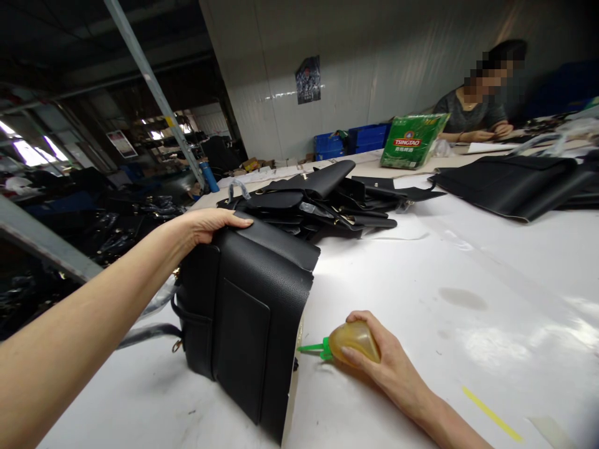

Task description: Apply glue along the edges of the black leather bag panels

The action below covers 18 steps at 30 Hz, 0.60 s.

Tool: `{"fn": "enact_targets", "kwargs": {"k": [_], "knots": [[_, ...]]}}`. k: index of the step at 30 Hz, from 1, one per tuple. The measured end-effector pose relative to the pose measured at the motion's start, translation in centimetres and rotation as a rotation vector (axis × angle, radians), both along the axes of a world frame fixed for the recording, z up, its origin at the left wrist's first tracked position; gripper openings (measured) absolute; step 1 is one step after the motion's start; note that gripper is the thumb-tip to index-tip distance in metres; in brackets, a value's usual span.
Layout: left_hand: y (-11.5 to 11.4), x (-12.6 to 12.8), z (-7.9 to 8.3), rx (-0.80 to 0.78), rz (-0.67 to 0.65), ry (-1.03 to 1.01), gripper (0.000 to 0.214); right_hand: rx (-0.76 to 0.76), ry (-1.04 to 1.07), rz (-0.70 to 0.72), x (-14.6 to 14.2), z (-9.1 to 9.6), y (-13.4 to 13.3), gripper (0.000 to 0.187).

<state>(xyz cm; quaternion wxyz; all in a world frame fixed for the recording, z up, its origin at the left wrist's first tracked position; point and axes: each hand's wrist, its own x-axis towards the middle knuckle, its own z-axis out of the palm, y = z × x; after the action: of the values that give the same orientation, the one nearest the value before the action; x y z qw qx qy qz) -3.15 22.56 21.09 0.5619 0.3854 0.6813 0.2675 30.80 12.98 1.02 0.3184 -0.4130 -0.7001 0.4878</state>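
Note:
My left hand (213,224) grips the top of a black leather bag piece (246,299), thumb on the near face and the other fingers hidden behind it. The piece stands tilted on the white table, with a flat pocket panel, a strap and a small metal ring on its left side. In my right hand (374,346) is a squeeze bottle (354,343) of amber liquid, fingers wrapped round its body. The bottle's green nozzle (312,347) points left, its tip at the raw right edge of the leather. Whether the tip touches the edge I cannot tell.
A heap of black leather bag parts (304,199) lies behind the held piece. More black leather (510,181) lies at the right. A green package (412,142) and blue bins (350,142) stand along the back. Across the table sits a person (477,118). A yellow strip (491,413) lies front right.

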Motion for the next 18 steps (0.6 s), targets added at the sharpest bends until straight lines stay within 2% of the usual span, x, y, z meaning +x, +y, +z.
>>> {"fn": "enact_targets", "kwargs": {"k": [4, 10, 15, 18], "knots": [[0.06, 0.04, -0.06, 0.008, -0.001, 0.001, 0.036, -0.028, -0.004, 0.054, 0.28, 0.01, -0.06, 0.034], [0.29, 0.05, -0.35, 0.022, -0.021, -0.006, 0.04, 0.038, -0.019, -0.018, 0.07, -0.1, 0.56, 0.033], [0.23, 0.15, -0.35, 0.03, 0.003, 0.0, 0.032, -0.043, 0.01, 0.048, 0.39, -0.29, 0.0, 0.035], [0.24, 0.3, -0.33, 0.026, 0.009, 0.007, 0.03, -0.044, -0.005, -0.004, 0.41, -0.37, 0.11, 0.036]]}}
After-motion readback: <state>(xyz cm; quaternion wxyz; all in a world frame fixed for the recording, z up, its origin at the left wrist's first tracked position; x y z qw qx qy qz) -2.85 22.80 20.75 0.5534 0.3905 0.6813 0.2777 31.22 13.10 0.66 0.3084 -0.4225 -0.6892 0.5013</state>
